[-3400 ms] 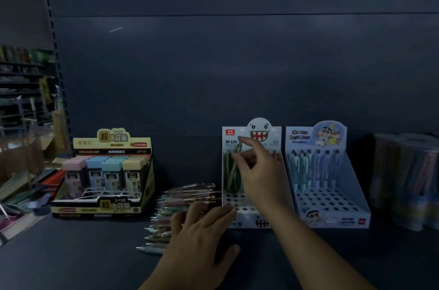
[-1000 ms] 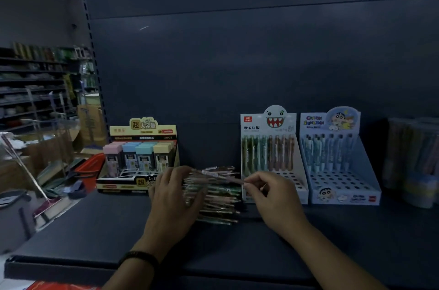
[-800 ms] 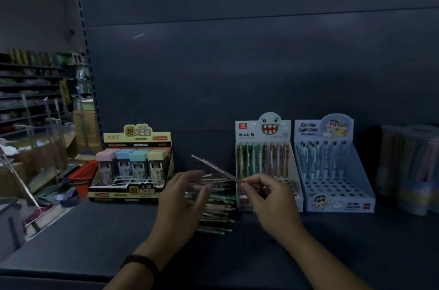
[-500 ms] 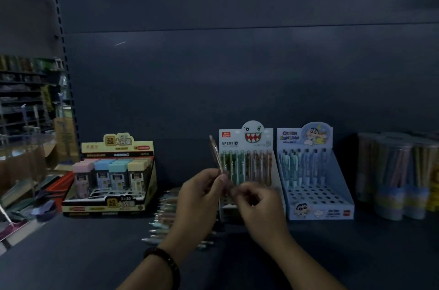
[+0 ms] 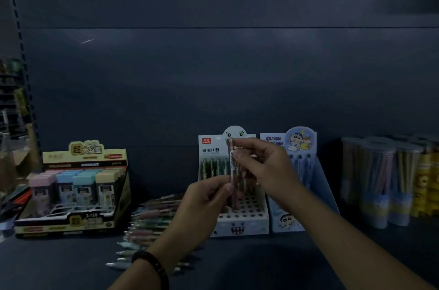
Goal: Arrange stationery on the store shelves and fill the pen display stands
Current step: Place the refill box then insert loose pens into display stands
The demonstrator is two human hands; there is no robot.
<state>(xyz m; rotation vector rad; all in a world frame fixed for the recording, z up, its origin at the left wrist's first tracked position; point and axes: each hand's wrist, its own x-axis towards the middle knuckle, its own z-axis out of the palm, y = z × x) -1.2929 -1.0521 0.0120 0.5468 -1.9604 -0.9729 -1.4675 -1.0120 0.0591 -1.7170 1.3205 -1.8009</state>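
A dim store aisle: a dark blue shelf (image 5: 59, 263) with a plain back panel (image 5: 213, 80) behind it.

Both hands share one pen (image 5: 231, 163), held upright in the air. The right hand (image 5: 268, 171) pinches its upper half between thumb and fingertips. The left hand (image 5: 204, 204) pinches the lower end, with the other fingers curled. So each grip is closed on the pen.

The pen hangs just in front of the white monster-face stand (image 5: 242, 220), which sits mid-shelf against the back. Its rear row already holds pens and the front holes are bare.

A pen like this should be light, stiff and rather smooth. A two-finger pinch on the upper barrel looks like enough, and it leaves the tip free to find a hole. The stand looks like thin card, so a hard push may shift it.

Loose pens (image 5: 152, 218) lie heaped just left of the stand. A blue stand (image 5: 325, 185) touches its right side. A box (image 5: 78, 190) of refill cases sits toward the left edge, and tubs (image 5: 380, 182) stand toward the right edge.
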